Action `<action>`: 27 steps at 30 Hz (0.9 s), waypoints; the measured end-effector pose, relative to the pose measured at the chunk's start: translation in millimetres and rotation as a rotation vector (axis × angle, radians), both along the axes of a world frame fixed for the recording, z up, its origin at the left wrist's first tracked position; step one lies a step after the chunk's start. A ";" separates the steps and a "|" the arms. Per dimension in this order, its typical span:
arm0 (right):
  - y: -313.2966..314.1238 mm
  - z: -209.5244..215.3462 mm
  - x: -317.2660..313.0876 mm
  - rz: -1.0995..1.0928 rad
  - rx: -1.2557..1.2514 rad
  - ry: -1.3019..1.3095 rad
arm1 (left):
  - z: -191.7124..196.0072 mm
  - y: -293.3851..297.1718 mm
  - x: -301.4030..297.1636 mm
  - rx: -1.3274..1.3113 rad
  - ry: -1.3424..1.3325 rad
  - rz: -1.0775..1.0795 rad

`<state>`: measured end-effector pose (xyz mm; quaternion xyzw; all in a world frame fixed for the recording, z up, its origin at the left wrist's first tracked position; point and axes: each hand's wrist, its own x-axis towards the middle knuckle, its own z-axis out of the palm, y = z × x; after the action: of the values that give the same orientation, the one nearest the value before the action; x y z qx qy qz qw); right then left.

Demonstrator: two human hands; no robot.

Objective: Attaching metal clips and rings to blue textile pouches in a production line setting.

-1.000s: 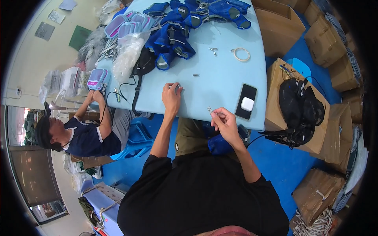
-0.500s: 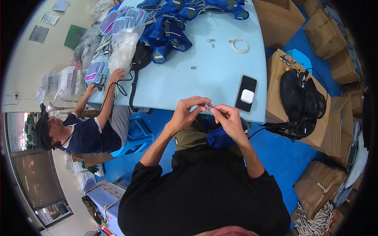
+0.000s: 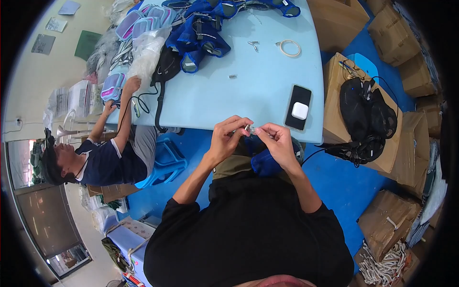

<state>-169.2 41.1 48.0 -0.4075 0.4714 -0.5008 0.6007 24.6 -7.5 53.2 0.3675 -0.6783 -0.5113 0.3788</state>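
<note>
"Silvery, and tiny. What's that between the fingertips?"

"Some small metal-looking piece (image 3: 248, 128), just off the table (image 3: 201, 107) edge. Fingers hide most of it; I can't tell whether it's one part or two. The left hand (image 3: 229, 137) pinches it narrowly, thumb against fingers, and the right hand (image 3: 277, 144) has an equally narrow pinch at its other side."

"Heavy?"

"Light, I'd guess, and stiff. Hardly fragile, but smooth and small enough to slip. I'd grip the ends with the fingertip pads, leaving the middle clear."

"And a second ago?"

"Hands well apart: the left reached over the table while the right alone held a pale little piece. Now they meet. Our neighbour on the left has changed too: both hands were at the pouch (image 3: 113, 87); now one is up by the plastic bag (image 3: 150, 48)."

"Anything near them?"

"Another metal bit (image 3: 233, 76) ahead of the left hand, and a phone (image 3: 289, 120) beyond the right, under a white case (image 3: 300, 111)."
</note>
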 end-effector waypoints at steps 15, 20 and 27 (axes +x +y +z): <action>-1.3 -6.5 11.1 -0.109 -0.050 0.028 | 1.7 1.6 -2.8 -0.193 -0.154 0.029; 1.4 3.2 13.0 -0.139 -0.023 0.017 | 4.0 3.1 -3.0 -0.230 -0.196 0.035; 6.2 -1.1 19.9 -0.210 -0.072 0.124 | 5.3 5.4 -5.3 -0.348 -0.251 0.069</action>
<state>-149.3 47.3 46.9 -0.4073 0.5294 -0.5513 0.4999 19.3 -2.1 58.5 0.3804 -0.7852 -0.3233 0.3664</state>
